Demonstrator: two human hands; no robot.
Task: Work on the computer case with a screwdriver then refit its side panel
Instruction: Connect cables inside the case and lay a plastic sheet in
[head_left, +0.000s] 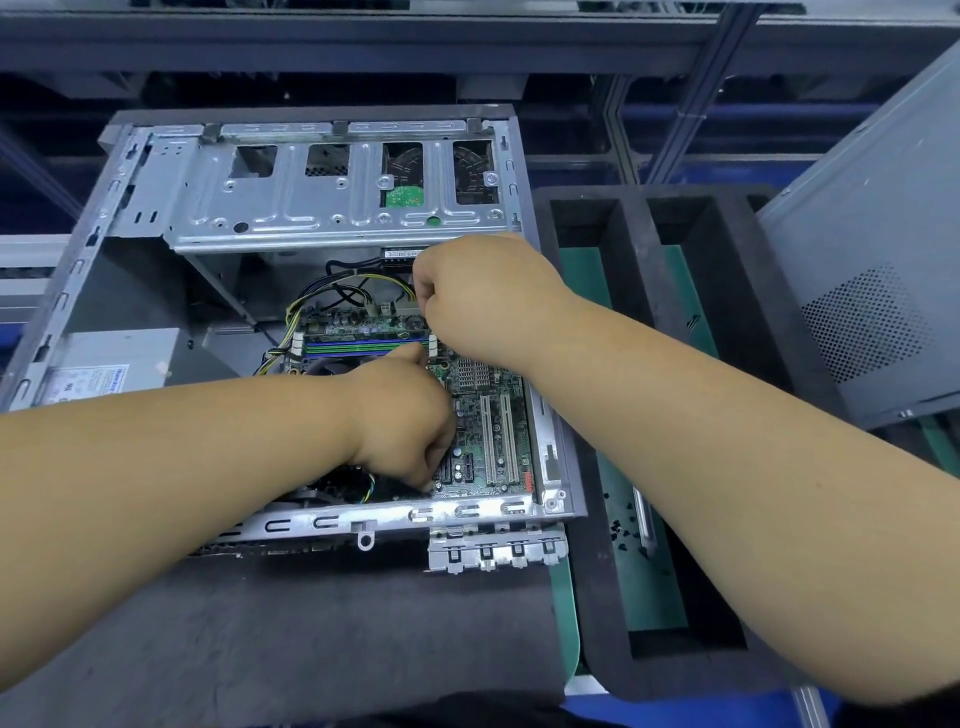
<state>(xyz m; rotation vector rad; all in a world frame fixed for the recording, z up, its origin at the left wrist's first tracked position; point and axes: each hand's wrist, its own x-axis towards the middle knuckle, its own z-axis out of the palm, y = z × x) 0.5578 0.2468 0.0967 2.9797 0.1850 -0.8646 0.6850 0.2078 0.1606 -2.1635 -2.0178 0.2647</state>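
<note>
Bare grey steel frames the open computer case (311, 218), which lies on its side on the dark counter (311, 623) in front of you, interior facing up. Your hands are both inside it, over the green motherboard (488, 415). Your right hand (478, 296) is curled into a fist above the board's upper edge, just beside the yellow and black cables (332, 291); you seem to be gripping something upright in it, but the fingers hide it, so I cannot tell what it is. Your left hand (405, 415) lies lower, fingers curled down onto the board near its front edge and thumb pointing up toward the blue and green RAM sticks (363, 345); whether it pinches anything is hidden too.

The side panel (872, 291), grey with a perforated vent patch, stands tilted at your far right, off the case. Between it and the case sits a black foam tray (639, 270) with long compartments. One compartment holds a scatter of small black screws (626, 530) and a slim metallic tool (643, 519) lying lengthwise. The power supply (109, 364) fills the case's left corner.
</note>
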